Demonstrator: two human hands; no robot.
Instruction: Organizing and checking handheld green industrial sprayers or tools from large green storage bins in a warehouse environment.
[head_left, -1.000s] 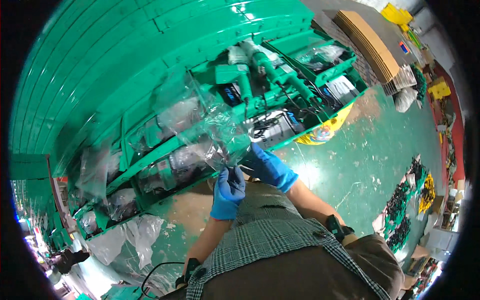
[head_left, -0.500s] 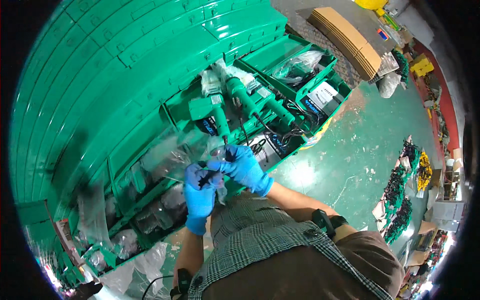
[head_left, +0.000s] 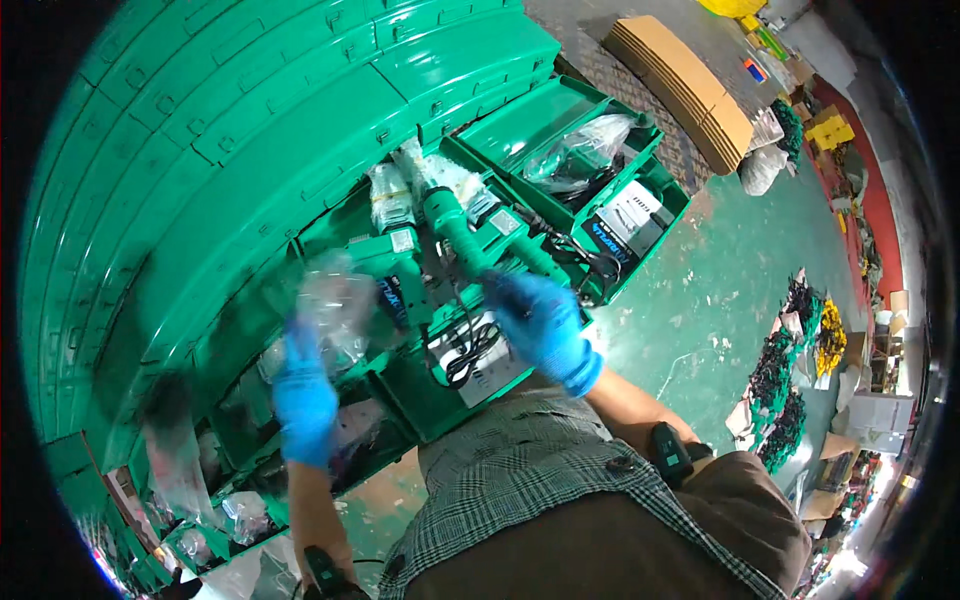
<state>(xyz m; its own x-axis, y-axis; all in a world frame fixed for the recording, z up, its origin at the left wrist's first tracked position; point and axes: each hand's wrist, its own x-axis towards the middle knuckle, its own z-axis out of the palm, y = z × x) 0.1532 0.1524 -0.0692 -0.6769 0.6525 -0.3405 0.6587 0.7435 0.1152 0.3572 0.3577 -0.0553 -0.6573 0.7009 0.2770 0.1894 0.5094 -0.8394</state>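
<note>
Both my hands wear blue gloves with dark palms. My left hand (head_left: 305,400), smeared by motion, is closed on a crumpled clear plastic bag (head_left: 338,300) over the green cases. To the right, my right hand (head_left: 548,328) hovers by the lower end of a green power tool (head_left: 455,230); its fingers are blurred, and contact with the tool cannot be made out. Another green power tool (head_left: 385,250) lies to its left, its far end wrapped in clear plastic. A bundled black cord (head_left: 470,352) lies on a white printed sheet below them.
Green metal cases (head_left: 280,150) stand stacked along the far left. An open green case (head_left: 530,130) holds bagged parts (head_left: 580,155) and a white booklet (head_left: 632,215). Flat cardboard (head_left: 685,90) lies at the far right, and piles of dark parts (head_left: 780,390) lie on the green floor.
My hands have moved apart: the left went left with the plastic bag, the right went right toward the tools. The cord and white sheet near me are now more exposed.
</note>
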